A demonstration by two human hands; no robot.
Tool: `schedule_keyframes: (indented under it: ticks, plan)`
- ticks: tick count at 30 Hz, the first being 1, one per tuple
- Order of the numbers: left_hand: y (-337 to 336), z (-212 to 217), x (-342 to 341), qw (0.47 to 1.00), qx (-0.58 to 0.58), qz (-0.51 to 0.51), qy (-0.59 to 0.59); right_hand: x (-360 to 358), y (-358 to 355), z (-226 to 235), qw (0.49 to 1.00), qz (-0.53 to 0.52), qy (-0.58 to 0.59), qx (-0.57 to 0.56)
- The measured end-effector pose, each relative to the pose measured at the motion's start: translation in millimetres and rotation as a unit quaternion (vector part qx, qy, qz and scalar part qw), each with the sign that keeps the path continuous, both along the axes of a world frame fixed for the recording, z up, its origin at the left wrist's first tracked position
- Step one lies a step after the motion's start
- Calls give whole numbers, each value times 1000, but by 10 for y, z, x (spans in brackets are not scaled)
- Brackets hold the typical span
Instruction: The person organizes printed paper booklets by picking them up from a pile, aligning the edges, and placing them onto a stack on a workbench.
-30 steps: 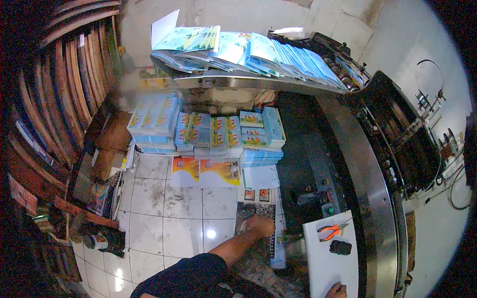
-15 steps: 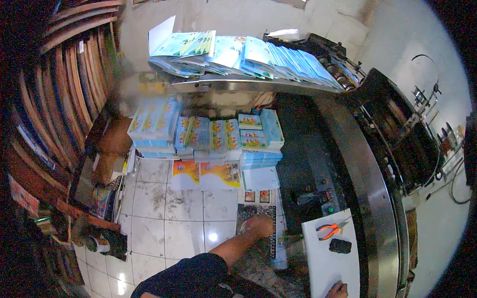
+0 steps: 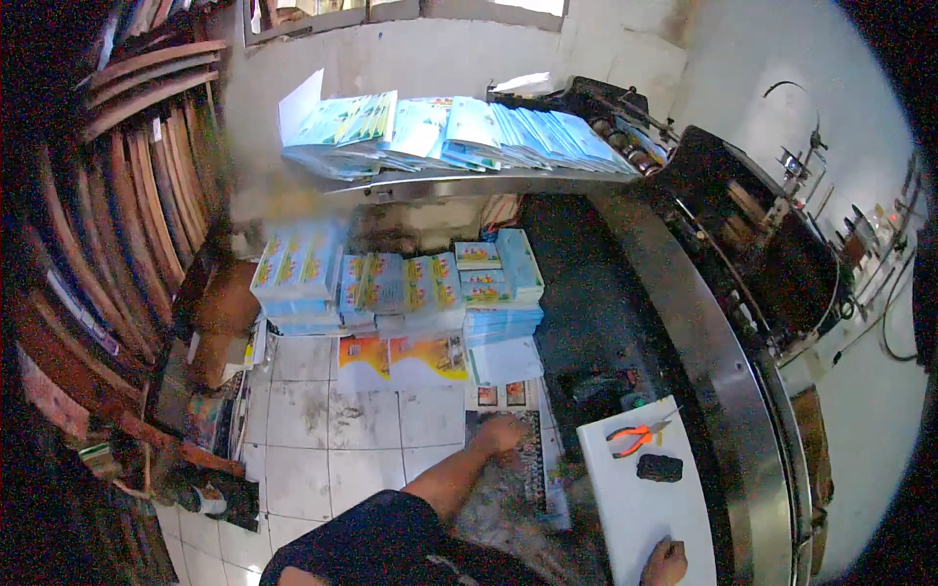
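Observation:
My left hand (image 3: pixel 502 436) is stretched down over a printed sheet (image 3: pixel 529 464) with small pictures and dark rows, beside stacked booklets. Its fingers are hard to make out, and I cannot tell whether it touches the sheet. At the lower right, my right hand (image 3: pixel 665 564) rests on the white board (image 3: pixel 640 518) with fingers curled in; anything inside them is hidden. Farther up the same board lie orange-handled pliers (image 3: pixel 637 439) and a small black block (image 3: pixel 660 468).
Stacks of light-blue booklets (image 3: pixel 298 269) stand on the tiled floor (image 3: pixel 362 459), with orange-and-white printed sheets (image 3: pixel 402 362) in front. More booklets (image 3: pixel 469 122) lie fanned along a raised metal-edged ledge (image 3: pixel 410 186). Boards (image 3: pixel 161 186) line the left; a dark machine (image 3: pixel 747 234) stands right.
The view has tilted up, so the scene sits lower and a window edge shows at the top. More of my right hand is in view. My left hand stays over the printed sheet.

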State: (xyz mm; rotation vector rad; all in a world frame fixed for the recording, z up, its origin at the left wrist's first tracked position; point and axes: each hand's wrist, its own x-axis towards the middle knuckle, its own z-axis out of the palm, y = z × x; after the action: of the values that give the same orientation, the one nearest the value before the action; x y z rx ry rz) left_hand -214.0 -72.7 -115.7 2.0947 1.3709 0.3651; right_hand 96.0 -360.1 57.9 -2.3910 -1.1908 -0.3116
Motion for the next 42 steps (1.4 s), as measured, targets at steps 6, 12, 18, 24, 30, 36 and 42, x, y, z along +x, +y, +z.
schedule_keyframes:
  ticks: [6, 12, 18, 24, 30, 36, 42]
  plan:
    - [-452, -1156, -1169, 969, -155, 172, 82, 64, -16, -15, 998, -24, 59, -26]
    - [-2130, -2038, -2304, 891, -395, 38, 220, 10, 28, 20, 992, -30, 106, -57]
    - [-2337, -1999, -2353, 854, -482, 58, 185, -56, 267, -288, 981, 183, 64, -28]
    - [-1121, -1510, -2375, 922, -265, 60, 274, -92, 380, -581, 967, 94, 10, -235]
    - [-587, -749, -2935, 939, -245, 182, 158, -415, 1095, -598, 937, 48, 68, -340]
    - [-377, -206, -4059, 897, -303, 146, 285, -630, 1907, -530, 924, 43, 131, -356]
    - [-50, 403, -4884, 952, -31, 176, 250, -465, 1264, -498, 929, 31, 189, -318]
